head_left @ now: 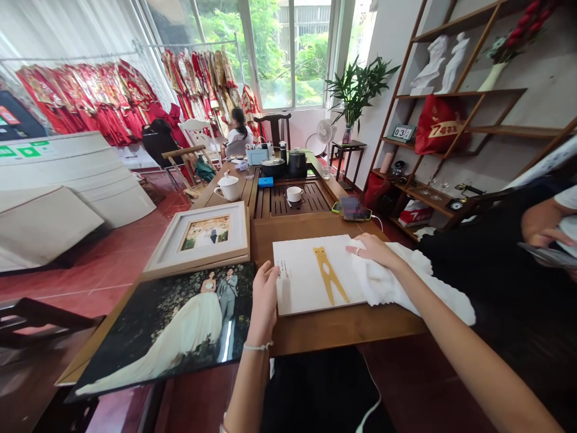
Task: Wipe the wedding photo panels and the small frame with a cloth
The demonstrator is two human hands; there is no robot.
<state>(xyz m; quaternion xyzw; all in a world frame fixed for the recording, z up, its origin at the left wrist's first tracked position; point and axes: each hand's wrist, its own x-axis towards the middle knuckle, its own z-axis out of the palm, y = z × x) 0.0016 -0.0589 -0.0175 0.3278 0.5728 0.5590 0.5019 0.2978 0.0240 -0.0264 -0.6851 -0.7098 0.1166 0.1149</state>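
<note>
A white flat board point(297, 282), perhaps a book or album, bears a yellow long-legged animal figure and small print; it lies on the wooden table before me. My left hand point(265, 291) grips its left edge, thumb over the top side, the other fingers partly hidden. On the board's right side rests a crumpled white towel point(396, 276), with my right hand point(373, 249) closed over it. The towel spreads past the board toward the table's right edge. To the left of my left hand lies a large glossy wedding photo point(193, 325), overhanging the table's front edge.
Behind the large photo is a framed photo point(205, 231). Farther back are a lidded white cup point(229, 186), a slatted tea tray point(279, 201), a small white cup point(294, 193) and a phone point(351, 209) with a cable. Another person's hand point(547, 237) shows at right.
</note>
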